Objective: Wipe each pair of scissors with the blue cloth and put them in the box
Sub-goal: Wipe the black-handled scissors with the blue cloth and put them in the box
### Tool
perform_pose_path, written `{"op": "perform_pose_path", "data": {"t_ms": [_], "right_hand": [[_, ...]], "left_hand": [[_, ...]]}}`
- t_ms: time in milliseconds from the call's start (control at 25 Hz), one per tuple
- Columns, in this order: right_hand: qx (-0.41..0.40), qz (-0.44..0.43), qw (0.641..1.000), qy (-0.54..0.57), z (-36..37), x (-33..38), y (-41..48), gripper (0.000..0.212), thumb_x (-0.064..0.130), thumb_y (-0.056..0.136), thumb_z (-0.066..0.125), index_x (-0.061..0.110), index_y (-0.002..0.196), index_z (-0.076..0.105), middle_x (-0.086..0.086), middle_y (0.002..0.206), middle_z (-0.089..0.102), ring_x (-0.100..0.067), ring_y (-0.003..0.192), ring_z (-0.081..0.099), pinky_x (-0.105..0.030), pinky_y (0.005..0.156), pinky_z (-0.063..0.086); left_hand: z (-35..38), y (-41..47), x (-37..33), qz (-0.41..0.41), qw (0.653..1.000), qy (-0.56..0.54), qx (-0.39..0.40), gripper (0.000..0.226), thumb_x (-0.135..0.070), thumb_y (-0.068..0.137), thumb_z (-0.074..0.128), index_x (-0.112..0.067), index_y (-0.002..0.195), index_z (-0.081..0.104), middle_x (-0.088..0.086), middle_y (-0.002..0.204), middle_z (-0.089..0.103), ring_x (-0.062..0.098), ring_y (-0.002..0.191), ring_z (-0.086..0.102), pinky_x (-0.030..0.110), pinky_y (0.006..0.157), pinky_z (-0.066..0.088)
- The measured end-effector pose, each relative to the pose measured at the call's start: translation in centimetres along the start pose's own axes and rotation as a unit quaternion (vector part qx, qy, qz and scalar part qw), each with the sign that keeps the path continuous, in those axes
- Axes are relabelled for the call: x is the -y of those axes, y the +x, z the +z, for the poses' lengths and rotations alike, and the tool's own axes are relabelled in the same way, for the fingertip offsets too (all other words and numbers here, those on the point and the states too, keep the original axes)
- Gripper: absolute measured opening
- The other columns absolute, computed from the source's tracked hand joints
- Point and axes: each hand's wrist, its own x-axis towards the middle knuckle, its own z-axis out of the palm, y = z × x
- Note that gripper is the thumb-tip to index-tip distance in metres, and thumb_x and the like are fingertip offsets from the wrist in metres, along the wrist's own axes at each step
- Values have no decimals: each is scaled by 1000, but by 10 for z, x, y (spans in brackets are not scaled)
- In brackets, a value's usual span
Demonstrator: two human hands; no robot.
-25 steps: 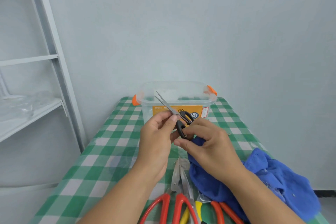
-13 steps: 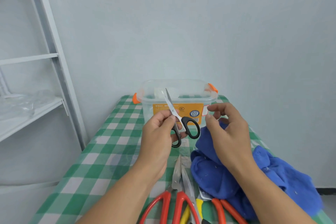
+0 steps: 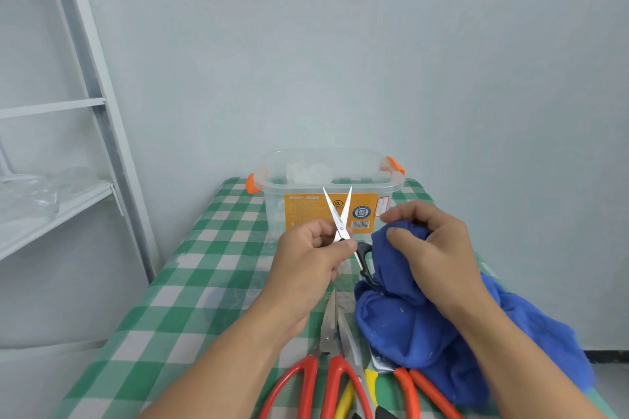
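Scissors (image 3: 341, 214), blades spread, stand before the far box (image 3: 275, 211), pinched at the pivot by the left hand (image 3: 306, 262). Their black handles partly vanish behind the blue cloth (image 3: 408, 326), bunched in the right hand (image 3: 432, 248)'s curled fingers. Nearer red-handled scissors (image 3: 328, 333) are cut off below.

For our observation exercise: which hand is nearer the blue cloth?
Right. The right hand grips the blue cloth; the left hand is beside it, pinching the black-handled scissors.
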Motion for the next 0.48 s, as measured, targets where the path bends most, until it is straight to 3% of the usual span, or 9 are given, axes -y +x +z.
{"op": "perform_pose_path", "data": {"t_ms": [200, 400, 480], "right_hand": [[-105, -87, 989, 53, 6, 4, -1, 23, -1, 86, 72, 21, 90, 67, 10, 86, 71, -6, 83, 66, -17, 77, 50], [-12, -72, 997, -25, 31, -2, -6, 29, 12, 83, 79, 27, 101, 63, 11, 96, 71, -4, 93, 67, -16, 79, 50], [-35, -36, 999, 0, 33, -5, -2, 22, 12, 85, 77, 24, 96, 62, 10, 91, 71, -3, 87, 67, -17, 75, 50]], "left_hand": [[0, 0, -1, 3, 1000, 24, 7, 5, -3, 86, 72, -7, 89, 71, 2, 70, 63, 9, 52, 45, 21, 53, 38], [1, -4, -4, 22, 998, 33, 45, 13, 6, 85, 68, -6, 86, 73, -12, 56, 61, -3, 48, 50, 10, 51, 38], [1, -5, -5, 25, 997, 49, 61, 18, 7, 83, 69, -9, 77, 72, -14, 54, 58, -2, 47, 48, 12, 51, 37]]}}
